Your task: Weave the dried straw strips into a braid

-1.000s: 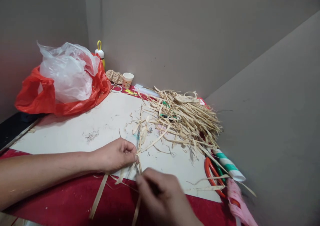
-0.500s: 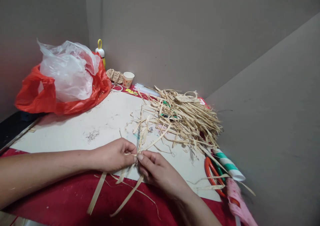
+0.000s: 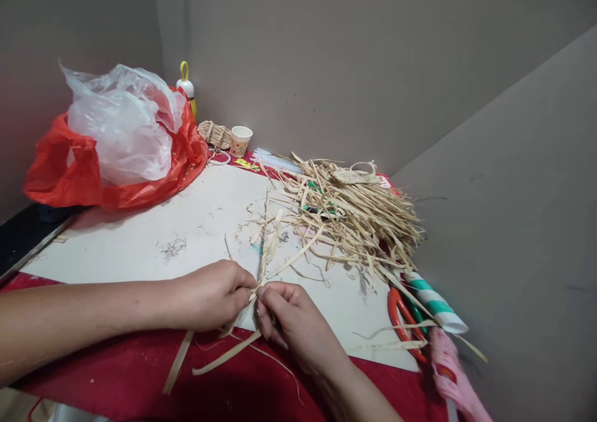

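Note:
My left hand (image 3: pixel 221 293) and my right hand (image 3: pixel 291 316) meet near the front edge of the white board. Both are closed, fingertips pinched together on the near end of a thin braid of dry straw (image 3: pixel 264 248). The braid runs away from me across the board. Loose flat straw strips (image 3: pixel 228 355) hang from between the fingers over the red cloth. Another strip (image 3: pixel 180 361) pokes out below my left wrist. The exact crossing of the strands is hidden by my fingertips.
A big heap of dry straw (image 3: pixel 368 214) lies at the right. Orange-handled scissors (image 3: pixel 396 313), a green-striped roll (image 3: pixel 436 302) and pink cloth (image 3: pixel 452 372) sit at the right edge. Red and clear plastic bags (image 3: pixel 121 130) fill the back left, near a paper cup (image 3: pixel 241 142).
Both hands stay together at the braid's end, with fingers slightly shifted. The lower loose strip has swung up and to the left. The view has shifted slightly.

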`<state>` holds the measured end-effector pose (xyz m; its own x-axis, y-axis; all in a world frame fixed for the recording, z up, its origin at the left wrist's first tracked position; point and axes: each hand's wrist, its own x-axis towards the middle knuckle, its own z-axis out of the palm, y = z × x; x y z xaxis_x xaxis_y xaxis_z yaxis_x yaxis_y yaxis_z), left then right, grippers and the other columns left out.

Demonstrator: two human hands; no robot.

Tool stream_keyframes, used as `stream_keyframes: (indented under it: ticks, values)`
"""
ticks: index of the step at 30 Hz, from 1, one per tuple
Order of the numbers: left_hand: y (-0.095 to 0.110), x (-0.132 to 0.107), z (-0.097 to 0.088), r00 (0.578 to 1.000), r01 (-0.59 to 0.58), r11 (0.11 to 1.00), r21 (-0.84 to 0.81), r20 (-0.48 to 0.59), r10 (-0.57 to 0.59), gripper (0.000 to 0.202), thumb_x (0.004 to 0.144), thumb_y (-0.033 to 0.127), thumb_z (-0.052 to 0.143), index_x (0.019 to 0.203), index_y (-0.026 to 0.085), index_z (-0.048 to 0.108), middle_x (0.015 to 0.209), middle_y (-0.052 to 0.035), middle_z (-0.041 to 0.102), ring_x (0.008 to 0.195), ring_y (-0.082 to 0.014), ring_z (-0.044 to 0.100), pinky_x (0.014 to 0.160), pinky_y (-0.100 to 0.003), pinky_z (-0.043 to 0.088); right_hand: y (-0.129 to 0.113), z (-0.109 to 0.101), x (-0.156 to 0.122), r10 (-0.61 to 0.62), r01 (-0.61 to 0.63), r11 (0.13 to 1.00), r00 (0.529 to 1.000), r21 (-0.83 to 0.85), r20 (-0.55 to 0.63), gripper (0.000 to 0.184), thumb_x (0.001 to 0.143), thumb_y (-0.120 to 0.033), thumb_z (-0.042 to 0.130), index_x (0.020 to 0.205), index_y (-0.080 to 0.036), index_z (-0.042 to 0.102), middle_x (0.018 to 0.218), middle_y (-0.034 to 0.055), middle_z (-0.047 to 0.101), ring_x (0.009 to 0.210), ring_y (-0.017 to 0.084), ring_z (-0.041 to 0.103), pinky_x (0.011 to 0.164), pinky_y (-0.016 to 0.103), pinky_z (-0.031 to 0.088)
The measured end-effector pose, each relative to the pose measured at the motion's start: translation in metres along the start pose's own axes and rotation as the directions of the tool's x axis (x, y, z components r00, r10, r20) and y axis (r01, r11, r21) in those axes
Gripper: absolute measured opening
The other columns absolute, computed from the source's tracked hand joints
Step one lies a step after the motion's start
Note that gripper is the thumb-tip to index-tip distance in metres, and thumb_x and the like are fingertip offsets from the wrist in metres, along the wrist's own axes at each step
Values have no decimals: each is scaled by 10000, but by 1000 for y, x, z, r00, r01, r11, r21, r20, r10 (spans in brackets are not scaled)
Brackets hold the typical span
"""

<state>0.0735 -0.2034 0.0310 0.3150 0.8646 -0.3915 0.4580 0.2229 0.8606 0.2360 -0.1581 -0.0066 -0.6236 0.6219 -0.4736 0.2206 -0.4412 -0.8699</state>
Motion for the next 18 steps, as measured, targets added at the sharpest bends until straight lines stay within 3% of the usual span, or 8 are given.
stream_keyframes:
  ticks: [3,6,13,18]
  values:
    - [1,-3,2,992,94,976,-197,106,-74,249,835,267,363,866,160,585,558,36,519,395,-82,436,389,-181,338,1,4,-2,9,-7,999,998,31,-66,281,775,-329,547,568,-142,569,305,-60,421,277,39,234,322,177,141]
    - [0,-3,9,984,117,922,-368,169,-57,226,855,311,379,896,156,538,620,15,568,364,-74,464,372,-181,366,4,7,-3,-5,12,997,996,80,-91,299,775,-325,560,536,-144,552,299,-56,419,277,38,226,328,185,133]
    - [-6,-1,31,1000,26,875,-484,15,-22,129,812,224,417,900,164,489,660,15,577,405,-67,504,394,-166,399,6,11,-6,-45,20,965,995,262,87,409,829,-289,495,444,-154,462,354,8,504,283,46,266,329,204,114]
    - [-8,-1,37,998,-20,899,-437,-66,-10,129,789,166,387,865,173,491,643,30,568,466,-71,507,426,-161,407,5,12,-8,-67,38,955,994,294,89,340,824,-278,534,511,-147,502,348,-32,466,280,38,253,326,195,132]
